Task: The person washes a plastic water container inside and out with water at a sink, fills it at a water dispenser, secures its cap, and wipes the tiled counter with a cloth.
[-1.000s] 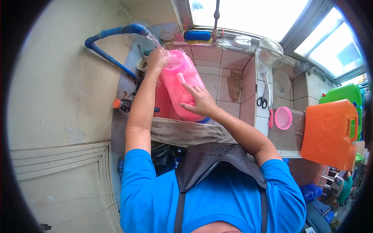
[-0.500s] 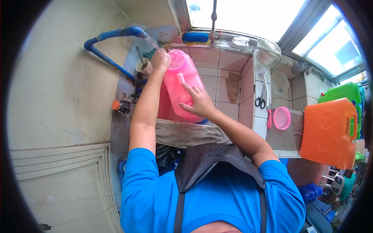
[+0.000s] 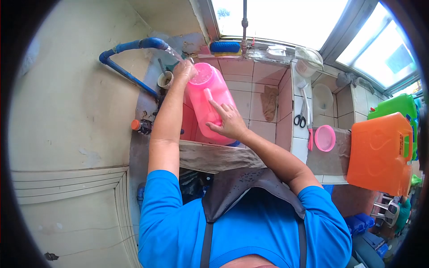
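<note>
A large pink plastic jug [image 3: 216, 105] leans in the tiled sink, its round mouth turned up and away from me, with frothy water inside. My left hand [image 3: 184, 70] is at the left edge of the mouth, in the stream of water from the blue pipe [image 3: 154, 43]. Water and blur hide its fingertips. My right hand [image 3: 230, 121] grips the jug around its side handle, index finger stretched along it and thumb apart below.
A cup [image 3: 165, 79] and an orange-capped bottle [image 3: 142, 126] stand left of the sink. A grey rag [image 3: 269, 102] hangs on the sink wall. Scissors [image 3: 300, 120], a pink-handled brush [image 3: 310, 138], a pink lid [image 3: 325, 138] and an orange container [image 3: 380, 154] are on the right counter.
The view has shifted slightly. My left hand has moved a little off the mouth, showing more of the opening. My right hand stays on the handle, and water keeps running.
</note>
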Demonstrator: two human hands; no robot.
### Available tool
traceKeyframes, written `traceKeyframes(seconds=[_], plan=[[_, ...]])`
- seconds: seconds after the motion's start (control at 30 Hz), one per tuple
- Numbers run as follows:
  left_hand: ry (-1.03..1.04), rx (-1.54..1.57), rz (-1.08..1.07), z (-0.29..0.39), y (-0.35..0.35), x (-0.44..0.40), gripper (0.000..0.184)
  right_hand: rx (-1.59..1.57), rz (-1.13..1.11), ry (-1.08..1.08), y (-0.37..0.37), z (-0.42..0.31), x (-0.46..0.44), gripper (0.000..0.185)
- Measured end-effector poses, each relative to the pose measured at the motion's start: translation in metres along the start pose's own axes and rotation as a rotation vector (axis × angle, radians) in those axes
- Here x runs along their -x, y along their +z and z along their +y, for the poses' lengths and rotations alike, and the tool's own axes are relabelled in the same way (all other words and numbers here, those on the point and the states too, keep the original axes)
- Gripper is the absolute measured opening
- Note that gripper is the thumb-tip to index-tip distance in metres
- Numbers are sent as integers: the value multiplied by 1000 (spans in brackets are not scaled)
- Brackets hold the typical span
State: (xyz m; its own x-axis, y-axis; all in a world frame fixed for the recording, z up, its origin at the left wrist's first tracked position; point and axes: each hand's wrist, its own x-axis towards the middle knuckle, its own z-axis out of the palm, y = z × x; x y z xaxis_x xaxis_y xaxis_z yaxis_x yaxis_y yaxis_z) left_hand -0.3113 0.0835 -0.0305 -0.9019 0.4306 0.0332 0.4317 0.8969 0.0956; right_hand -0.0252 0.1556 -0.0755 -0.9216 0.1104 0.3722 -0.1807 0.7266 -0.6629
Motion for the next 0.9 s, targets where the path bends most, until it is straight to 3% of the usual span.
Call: traceKeyframes(seconds=[0.2, 0.27, 0.5, 0.57, 0.7, 0.77, 0.9], plan=[[27, -4, -244, -14, -5, -14, 44, 0, 21, -9, 2, -1, 0, 82], [36, 29, -172, -15, -2, -14, 43, 2, 34, -18, 2, -1, -1, 82], [-50, 2, -213, -2, -24, -6, 35, 10, 33, -15, 2, -2, -1, 80], [-23, -4, -94, 3, -27, 4, 32, 11, 32, -13, 0, -2, -1, 80], [64, -104, -64, 8, -25, 5, 33, 4, 28, -10, -2, 1, -1, 80], [53, 54, -10, 4, -20, 6, 34, 3, 19, -4, -2, 2, 0, 80], [-22, -1, 3, -1, -11, 0, 34, 3, 44, -29, 1, 1, 0, 80]])
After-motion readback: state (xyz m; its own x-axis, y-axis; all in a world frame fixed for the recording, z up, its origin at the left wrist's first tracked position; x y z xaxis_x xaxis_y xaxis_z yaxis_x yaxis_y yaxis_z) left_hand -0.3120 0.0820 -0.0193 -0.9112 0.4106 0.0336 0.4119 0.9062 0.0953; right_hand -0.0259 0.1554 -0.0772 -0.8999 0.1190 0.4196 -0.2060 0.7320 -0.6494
